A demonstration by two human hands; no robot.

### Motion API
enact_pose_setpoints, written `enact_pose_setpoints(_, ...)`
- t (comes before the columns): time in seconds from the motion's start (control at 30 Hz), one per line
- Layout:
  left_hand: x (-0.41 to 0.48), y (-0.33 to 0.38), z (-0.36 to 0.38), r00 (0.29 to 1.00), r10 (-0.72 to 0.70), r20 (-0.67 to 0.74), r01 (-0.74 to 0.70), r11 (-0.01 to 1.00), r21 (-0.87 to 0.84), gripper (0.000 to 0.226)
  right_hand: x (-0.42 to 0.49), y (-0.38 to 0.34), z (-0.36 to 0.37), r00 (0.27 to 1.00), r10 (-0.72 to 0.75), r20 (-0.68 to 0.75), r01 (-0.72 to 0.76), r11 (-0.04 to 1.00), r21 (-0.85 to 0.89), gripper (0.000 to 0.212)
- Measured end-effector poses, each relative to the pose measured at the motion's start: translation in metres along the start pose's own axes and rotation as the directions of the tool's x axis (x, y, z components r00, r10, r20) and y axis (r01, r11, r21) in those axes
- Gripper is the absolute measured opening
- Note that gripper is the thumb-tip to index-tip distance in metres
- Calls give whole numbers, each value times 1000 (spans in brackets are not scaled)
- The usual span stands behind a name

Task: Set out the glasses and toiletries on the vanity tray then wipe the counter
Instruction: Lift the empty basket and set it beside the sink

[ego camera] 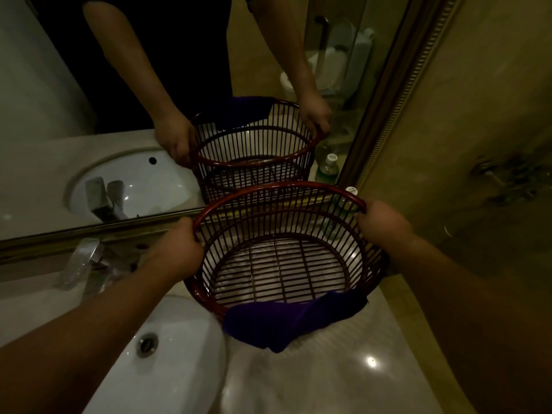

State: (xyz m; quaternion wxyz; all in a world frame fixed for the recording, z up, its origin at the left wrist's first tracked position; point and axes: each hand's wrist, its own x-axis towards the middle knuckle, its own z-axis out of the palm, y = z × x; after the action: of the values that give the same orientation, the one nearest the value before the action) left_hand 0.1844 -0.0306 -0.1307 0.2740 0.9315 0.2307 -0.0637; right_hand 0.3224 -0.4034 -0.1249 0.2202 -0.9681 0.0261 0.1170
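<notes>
A round dark-red slatted basket [352,201] sits on the marble counter [343,369] against the mirror, with nothing inside it. My left hand [176,249] grips its left rim and my right hand [382,222] grips its right rim. A purple cloth [286,321] hangs over the basket's near edge onto the counter. Behind the basket, partly hidden by the slats, stands a green bottle with a white cap [351,191] in the corner.
A white sink [185,339] with a metal drain lies to the left of the basket, and a chrome faucet [80,261] stands behind it. The gold-framed mirror [89,228] runs along the back. A beige wall [448,144] closes the right side.
</notes>
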Motion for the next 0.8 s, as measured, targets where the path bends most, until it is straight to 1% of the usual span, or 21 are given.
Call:
enact_pose_setpoints(0.13, 0, -1, 2, 1000, 16, -18, -15, 1000, 12, 17, -1, -1, 2, 999, 25, -27, -24, 1000, 10, 17)
enact_pose_setpoints(0.23, -2, -3, 2, 999, 27, -41, -25, 999, 36, 19, -5, 0, 2, 998, 12, -63, -15, 999, -40, 19)
enact_pose_setpoints(0.3, -4, -4, 3, 995, 38, -95, -36, 999, 19, 30, -8, -1, 0, 996, 22, -88, -30, 995, -96, 22)
enact_pose_setpoints(0.33, -7, -4, 4, 986, 63, -153, -60, 998, 22, 39, -10, -2, -1, 994, 23, -105, -35, 993, -112, 25)
enact_pose_setpoints(0.4, -12, -4, 5, 945, 167, -280, -149, 985, 85, 53, -17, -3, -2, 988, 1, -153, -18, 994, -108, 34)
enact_pose_setpoints(0.47, -21, -2, 3, 878, 329, -347, -268, 940, 212, 50, -30, -2, -3, 971, -83, -224, 53, 989, -136, 41)
enact_pose_setpoints(0.5, -26, 0, 1, 845, 411, -342, -325, 903, 281, 43, -38, -1, -3, 951, -147, -271, 98, 977, -188, 43)
enact_pose_setpoints(0.53, -32, 3, -1, 820, 482, -310, -377, 861, 341, 34, -46, 1, -3, 924, -219, -314, 137, 955, -262, 44)
enact_pose_setpoints(0.57, -38, 7, -2, 807, 536, -248, -422, 817, 393, 25, -54, 2, -4, 895, -284, -343, 161, 925, -345, 43)
enact_pose_setpoints(0.6, -45, 11, -3, 808, 567, -158, -457, 773, 440, 22, -63, 3, -5, 872, -337, -355, 179, 895, -409, 41)
enact_pose_setpoints(0.63, -51, 15, -3, 821, 568, -57, -476, 736, 481, 32, -71, 2, -7, 863, -374, -340, 202, 872, -446, 37)
enact_pose_setpoints(0.67, -57, 20, -2, 839, 542, 45, -486, 710, 509, 49, -80, 1, -8, 861, -404, -308, 242, 859, -450, 30)
enact_pose_setpoints(0.7, -62, 25, -3, 858, 495, 139, -489, 702, 518, 64, -88, -1, -10, 866, -428, -257, 293, 852, -434, 19)
enact_pose_setpoints(0.73, -68, 31, -3, 869, 444, 218, -489, 709, 507, 76, -96, -3, -10, 882, -437, -177, 340, 849, -405, 13)
enact_pose_setpoints(0.8, -78, 40, -3, 872, 343, 350, -478, 752, 454, 89, -113, -8, -11, 909, -416, 12, 386, 832, -398, 33)
